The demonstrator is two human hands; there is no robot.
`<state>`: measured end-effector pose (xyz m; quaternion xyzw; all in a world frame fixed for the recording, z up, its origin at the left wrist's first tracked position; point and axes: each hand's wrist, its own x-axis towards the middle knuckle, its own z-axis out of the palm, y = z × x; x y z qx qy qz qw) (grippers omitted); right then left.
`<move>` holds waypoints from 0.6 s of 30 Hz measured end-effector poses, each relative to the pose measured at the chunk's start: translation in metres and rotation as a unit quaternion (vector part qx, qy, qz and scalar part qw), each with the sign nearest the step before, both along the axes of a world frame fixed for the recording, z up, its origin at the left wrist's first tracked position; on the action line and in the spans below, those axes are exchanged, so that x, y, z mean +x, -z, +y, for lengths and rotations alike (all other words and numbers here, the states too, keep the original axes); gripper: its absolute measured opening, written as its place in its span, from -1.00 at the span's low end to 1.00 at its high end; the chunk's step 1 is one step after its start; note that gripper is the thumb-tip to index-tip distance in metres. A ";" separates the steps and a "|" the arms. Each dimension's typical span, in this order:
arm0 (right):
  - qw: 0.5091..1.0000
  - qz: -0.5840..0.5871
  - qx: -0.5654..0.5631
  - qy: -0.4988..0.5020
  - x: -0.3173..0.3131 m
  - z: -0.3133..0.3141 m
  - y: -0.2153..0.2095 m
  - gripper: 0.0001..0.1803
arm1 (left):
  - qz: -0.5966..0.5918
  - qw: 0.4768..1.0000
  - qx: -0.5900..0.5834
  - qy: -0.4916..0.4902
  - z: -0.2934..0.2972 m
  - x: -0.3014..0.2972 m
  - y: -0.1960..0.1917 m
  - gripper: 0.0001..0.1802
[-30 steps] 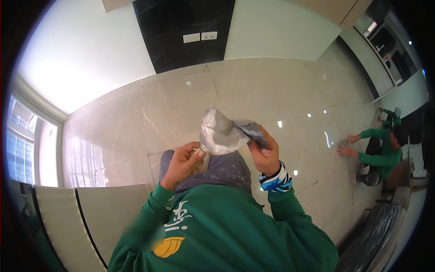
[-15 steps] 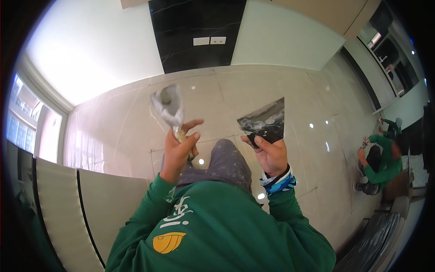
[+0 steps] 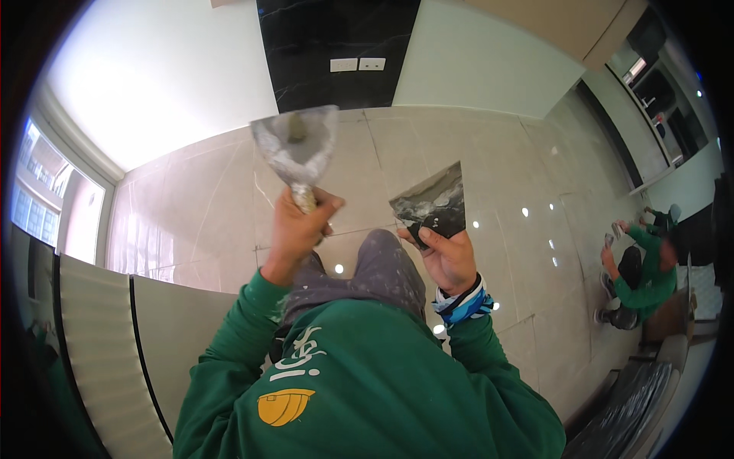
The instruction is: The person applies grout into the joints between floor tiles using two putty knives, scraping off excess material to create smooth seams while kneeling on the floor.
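My left hand (image 3: 294,233) is closed round the handle of a putty knife (image 3: 269,141), whose wide grey blade points up and away from me. White residue coats the blade's edges and neck, and a small greyish dab sits near its middle. To the right, my right hand (image 3: 449,260) grips a flat black scraper (image 3: 447,218) by its narrow lower end, thumb on top. Grey and whitish putty is smeared across its upper face. Both tools are held up over the floor, apart from each other. Any handle inside my right hand is hidden.
Glossy beige tiles (image 3: 505,161) cover the floor. Ahead stands a pale wall with a black marble-look panel (image 3: 329,34) and white sockets (image 3: 358,64). A cream panelled unit (image 3: 183,329) is at left, beside windows. At right, a person in green (image 3: 648,264) crouches.
My left hand has raised the putty knife, moved it farther ahead and turned its blade face more into view. My right hand with the scraper has shifted slightly left.
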<state>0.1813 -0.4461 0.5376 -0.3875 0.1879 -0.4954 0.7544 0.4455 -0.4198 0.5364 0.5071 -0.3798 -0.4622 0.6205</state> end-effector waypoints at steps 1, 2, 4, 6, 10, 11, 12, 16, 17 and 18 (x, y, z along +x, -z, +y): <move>1.000 0.009 -0.001 -0.002 -0.004 -0.002 0.002 -0.48 | -0.006 1.000 -0.001 -0.023 -0.003 0.011 0.000 -0.82; 1.000 0.018 -0.001 -0.003 -0.006 -0.003 0.003 -0.43 | -0.013 0.999 -0.002 -0.045 -0.006 0.024 -0.001 -0.81; 1.000 0.013 0.003 -0.003 -0.006 -0.002 0.000 -0.44 | -0.018 0.994 -0.012 -0.111 -0.013 0.058 0.008 -0.75; 1.000 0.007 0.006 -0.004 -0.007 -0.003 -0.001 -0.44 | -0.071 0.983 -0.014 -0.167 -0.020 0.101 0.025 -0.72; 0.999 0.009 0.019 -0.037 -0.015 -0.008 0.002 -0.45 | -0.119 0.966 0.076 -0.215 -0.024 0.149 0.034 -0.70; 0.999 0.009 0.028 -0.045 -0.015 -0.009 0.001 -0.46 | -0.130 0.960 0.076 -0.236 -0.025 0.155 0.038 -0.70; 0.998 0.007 0.029 -0.047 -0.014 -0.009 -0.001 -0.46 | -0.141 0.953 0.075 -0.258 -0.024 0.159 0.041 -0.70; 0.996 0.012 0.042 -0.072 -0.019 -0.009 -0.007 -0.45 | -0.029 0.991 0.017 -0.126 -0.021 0.114 0.012 -0.72; 0.996 0.020 0.048 -0.078 -0.020 -0.011 -0.009 -0.44 | -0.027 0.996 0.023 -0.076 -0.020 0.092 -0.001 -0.71; 0.995 0.023 0.049 -0.080 -0.022 -0.012 -0.011 -0.44 | -0.022 0.999 0.030 -0.024 -0.021 0.065 -0.013 -0.71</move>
